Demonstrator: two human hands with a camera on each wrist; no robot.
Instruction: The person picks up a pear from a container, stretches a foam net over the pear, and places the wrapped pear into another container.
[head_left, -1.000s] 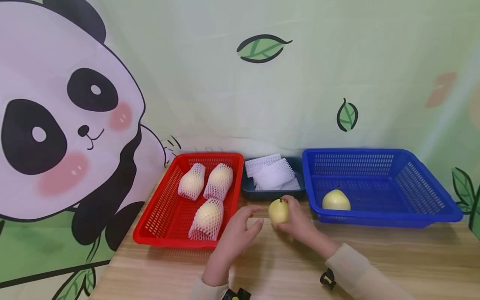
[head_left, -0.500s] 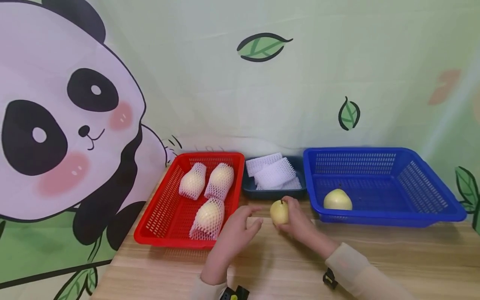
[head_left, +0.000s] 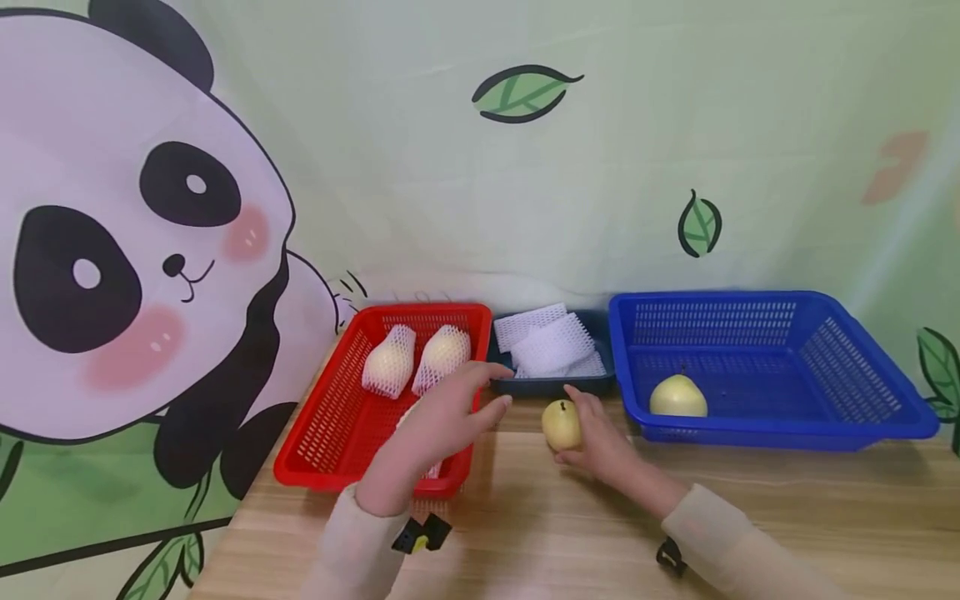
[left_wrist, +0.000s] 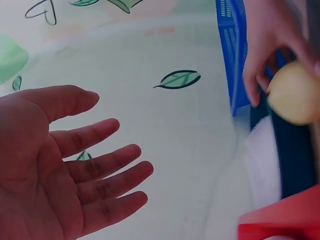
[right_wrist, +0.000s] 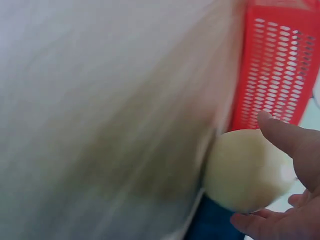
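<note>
In the head view my right hand (head_left: 603, 446) grips a yellow-green pear (head_left: 562, 426) from its right side, stem up, in front of the small dark tray. The right wrist view has thumb and fingers around the pear (right_wrist: 247, 170). My left hand (head_left: 450, 412) hovers over the right side of the red basket (head_left: 300, 454), holding nothing; its fingers are spread in the left wrist view. Two pears in white foam nets (head_left: 389, 364) show in that basket, and a third netted one is mostly hidden under my left hand. Folded foam nets (head_left: 553, 346) lie in the dark tray (head_left: 551, 387).
A blue basket (head_left: 780, 429) stands at the right with one bare pear (head_left: 678, 397) near its front left corner. Both baskets and the tray stand on a wooden table (head_left: 555, 533) against a printed cloth backdrop (head_left: 600, 167).
My left hand has moved up and left, away from the pear and over the red basket, covering the front netted pear. My right hand still holds its pear in nearly the same place.
</note>
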